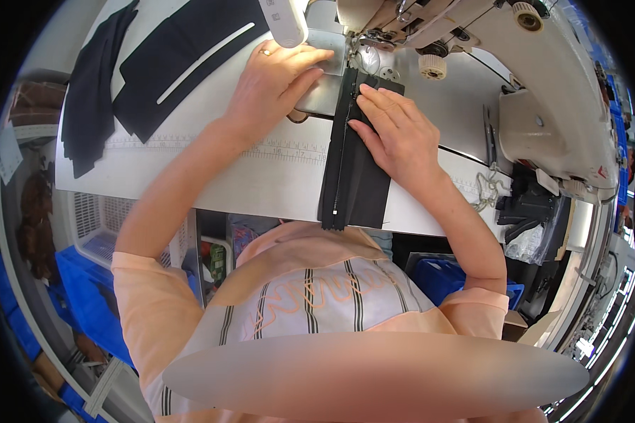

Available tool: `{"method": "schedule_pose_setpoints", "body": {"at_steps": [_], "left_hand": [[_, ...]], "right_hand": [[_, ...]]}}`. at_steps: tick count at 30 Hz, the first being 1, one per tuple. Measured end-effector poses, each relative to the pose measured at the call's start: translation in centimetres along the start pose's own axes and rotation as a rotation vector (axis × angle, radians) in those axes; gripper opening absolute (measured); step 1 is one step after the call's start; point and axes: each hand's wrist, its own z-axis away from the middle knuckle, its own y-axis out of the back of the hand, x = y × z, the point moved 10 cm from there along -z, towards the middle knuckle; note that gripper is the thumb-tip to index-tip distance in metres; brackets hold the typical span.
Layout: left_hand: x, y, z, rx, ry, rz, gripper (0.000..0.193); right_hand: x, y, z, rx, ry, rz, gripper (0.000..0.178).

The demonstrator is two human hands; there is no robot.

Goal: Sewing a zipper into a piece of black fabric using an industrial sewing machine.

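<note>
A black zipper (341,155) lies lengthwise on a black fabric strip (368,173), running from under the needle area of the sewing machine (370,53) to the table's front edge. My right hand (402,134) rests flat on the strip and zipper just in front of the presser foot, fingers stretched toward the needle. My left hand (279,74) lies on the metal plate left of the needle, fingers extended and holding nothing. The zipper's metal end shows near the front edge.
Black fabric pieces (183,67) lie at the back left, one with a long slot. A lamp (283,21) hangs over my left hand. Tweezers (488,137) and a thread chain (488,190) lie right. A white basket (99,225) and blue bin (92,296) stand at lower left.
</note>
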Motion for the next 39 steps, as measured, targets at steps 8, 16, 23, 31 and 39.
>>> {"method": "schedule_pose_setpoints", "body": {"at_steps": [8, 16, 23, 31, 39], "left_hand": [[4.1, -1.7, -0.6, 0.068, -0.311, -0.204, 0.035], [-1.9, 2.3, -2.1, 0.089, 0.009, -0.245, 0.042], [-3.3, -1.3, -3.7, -0.006, -0.045, 0.104, 0.042], [-12.0, 21.3, -17.9, 0.155, 0.373, 0.113, 0.075], [-8.3, 22.5, -16.8, 0.037, 0.343, -0.184, 0.068]], "right_hand": [[-0.6, 0.8, -0.3, -0.062, -0.005, -0.029, 0.036], [-0.7, 1.7, 1.1, -0.075, -0.009, -0.002, 0.037], [-0.9, 1.6, 1.0, -0.06, -0.004, -0.028, 0.036], [-1.0, 1.6, 1.0, -0.055, 0.007, -0.033, 0.036], [-0.3, 1.6, 1.0, -0.049, -0.017, 0.0, 0.036]]}}
